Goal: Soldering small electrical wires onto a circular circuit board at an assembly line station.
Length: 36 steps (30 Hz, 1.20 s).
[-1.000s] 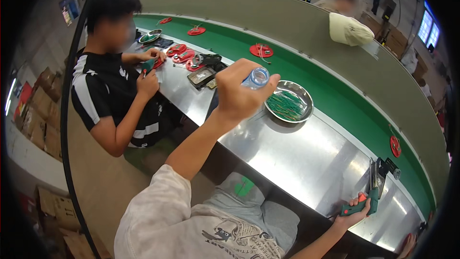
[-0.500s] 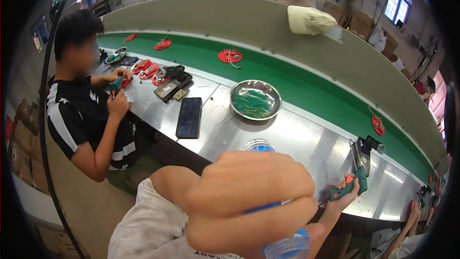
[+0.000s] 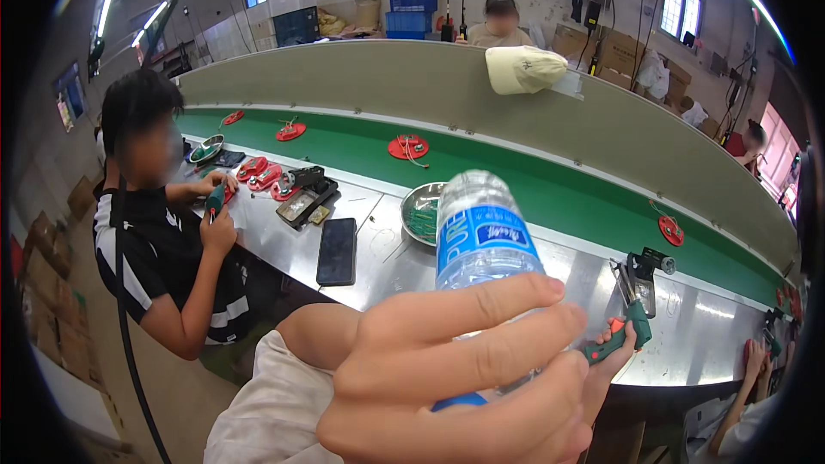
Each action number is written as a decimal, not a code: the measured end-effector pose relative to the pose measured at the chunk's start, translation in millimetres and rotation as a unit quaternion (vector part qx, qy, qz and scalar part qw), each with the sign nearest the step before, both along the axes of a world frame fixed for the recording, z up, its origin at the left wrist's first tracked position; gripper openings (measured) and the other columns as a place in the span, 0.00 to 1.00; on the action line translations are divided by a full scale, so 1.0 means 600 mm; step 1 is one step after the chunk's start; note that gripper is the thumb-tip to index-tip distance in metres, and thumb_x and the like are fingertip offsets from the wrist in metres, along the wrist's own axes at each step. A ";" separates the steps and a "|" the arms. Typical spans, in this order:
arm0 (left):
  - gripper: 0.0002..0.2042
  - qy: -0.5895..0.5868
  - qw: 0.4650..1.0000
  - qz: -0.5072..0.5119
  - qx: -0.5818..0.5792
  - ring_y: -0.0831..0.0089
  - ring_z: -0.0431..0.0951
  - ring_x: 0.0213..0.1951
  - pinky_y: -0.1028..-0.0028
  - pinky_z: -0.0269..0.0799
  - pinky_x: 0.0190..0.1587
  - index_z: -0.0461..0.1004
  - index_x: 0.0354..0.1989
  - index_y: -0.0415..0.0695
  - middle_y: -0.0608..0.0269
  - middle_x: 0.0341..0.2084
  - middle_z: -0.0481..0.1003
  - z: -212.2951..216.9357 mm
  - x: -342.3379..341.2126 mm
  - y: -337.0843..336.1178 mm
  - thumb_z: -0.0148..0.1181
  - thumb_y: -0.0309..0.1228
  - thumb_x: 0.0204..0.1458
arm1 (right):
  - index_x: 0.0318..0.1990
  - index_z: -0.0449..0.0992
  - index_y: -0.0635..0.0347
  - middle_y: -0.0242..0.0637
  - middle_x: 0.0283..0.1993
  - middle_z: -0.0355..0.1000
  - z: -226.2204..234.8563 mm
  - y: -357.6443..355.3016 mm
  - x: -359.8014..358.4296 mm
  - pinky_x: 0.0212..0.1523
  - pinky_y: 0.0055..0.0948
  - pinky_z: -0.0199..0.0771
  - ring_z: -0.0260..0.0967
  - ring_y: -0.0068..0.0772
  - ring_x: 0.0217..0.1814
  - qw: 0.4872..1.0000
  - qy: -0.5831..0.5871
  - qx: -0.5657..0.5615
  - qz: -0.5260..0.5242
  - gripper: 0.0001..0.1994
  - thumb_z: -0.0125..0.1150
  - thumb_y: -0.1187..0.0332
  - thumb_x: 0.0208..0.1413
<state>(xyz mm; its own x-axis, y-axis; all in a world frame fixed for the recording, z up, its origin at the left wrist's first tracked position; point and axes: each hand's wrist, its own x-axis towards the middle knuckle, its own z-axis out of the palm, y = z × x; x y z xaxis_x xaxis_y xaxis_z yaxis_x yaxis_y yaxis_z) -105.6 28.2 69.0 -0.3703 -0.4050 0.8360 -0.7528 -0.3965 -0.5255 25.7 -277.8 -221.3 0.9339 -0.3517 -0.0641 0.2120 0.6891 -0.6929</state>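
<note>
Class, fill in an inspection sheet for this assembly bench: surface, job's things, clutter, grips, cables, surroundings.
Surface: steel bench beside a green conveyor belt.
Job's things: clear water bottle with blue label; green electric screwdriver.
Clutter: black phone, metal bowl, red discs.
Grips: left hand wrapped round the bottle, close to the camera; right hand holds the screwdriver.
Cables: black cord hanging at left.
Surroundings: seated co-worker; cream cap on the divider.

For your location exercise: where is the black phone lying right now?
In the head view, the black phone lies flat on the metal worktable, left of centre, between the metal bowl on its right and the seated co-worker on its left.
</note>
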 end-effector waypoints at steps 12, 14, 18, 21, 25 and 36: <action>0.13 -0.210 0.977 0.030 -0.018 0.56 0.85 0.31 0.63 0.87 0.30 0.70 0.32 0.37 0.54 0.31 0.76 0.040 0.017 0.012 0.63 0.34 0.59 | 0.40 0.70 0.58 0.35 0.36 0.69 -0.025 -0.014 0.001 0.21 0.20 0.64 0.60 0.18 0.23 0.999 -0.003 0.046 0.003 0.12 0.51 0.58 0.65; 0.13 -0.208 0.977 0.033 -0.033 0.56 0.85 0.32 0.63 0.88 0.31 0.70 0.33 0.37 0.54 0.32 0.76 0.036 0.018 0.015 0.63 0.35 0.59 | 0.40 0.70 0.58 0.35 0.36 0.68 -0.025 -0.012 0.002 0.21 0.20 0.64 0.60 0.18 0.23 0.999 -0.004 0.041 0.003 0.12 0.51 0.58 0.65; 0.13 -0.168 0.985 0.040 -0.026 0.56 0.85 0.32 0.63 0.88 0.32 0.71 0.34 0.37 0.54 0.32 0.76 0.026 0.022 0.022 0.63 0.35 0.59 | 0.40 0.70 0.59 0.35 0.35 0.68 -0.028 -0.011 0.005 0.21 0.20 0.64 0.60 0.18 0.23 0.999 -0.009 0.030 0.005 0.12 0.51 0.59 0.65; 0.13 -0.151 0.987 0.047 -0.028 0.56 0.85 0.32 0.63 0.87 0.33 0.71 0.34 0.37 0.54 0.33 0.76 0.015 0.030 0.025 0.63 0.35 0.59 | 0.40 0.70 0.60 0.35 0.36 0.69 -0.024 -0.010 0.002 0.21 0.20 0.64 0.60 0.18 0.23 1.000 0.001 0.002 0.005 0.12 0.51 0.59 0.65; 0.12 -0.121 0.991 0.050 -0.024 0.57 0.84 0.31 0.63 0.87 0.31 0.72 0.34 0.37 0.54 0.32 0.76 -0.004 0.049 0.034 0.63 0.35 0.59 | 0.40 0.70 0.60 0.36 0.36 0.69 -0.017 -0.008 -0.004 0.21 0.20 0.64 0.61 0.18 0.23 1.000 0.003 0.001 -0.007 0.12 0.51 0.59 0.65; 0.14 0.094 0.980 0.040 -0.169 0.56 0.84 0.31 0.66 0.85 0.31 0.74 0.37 0.35 0.49 0.34 0.78 -0.132 0.058 0.048 0.69 0.32 0.50 | 0.45 0.69 0.64 0.36 0.37 0.69 -0.004 0.001 0.003 0.20 0.18 0.63 0.60 0.17 0.24 0.998 0.009 -0.057 -0.032 0.13 0.49 0.61 0.67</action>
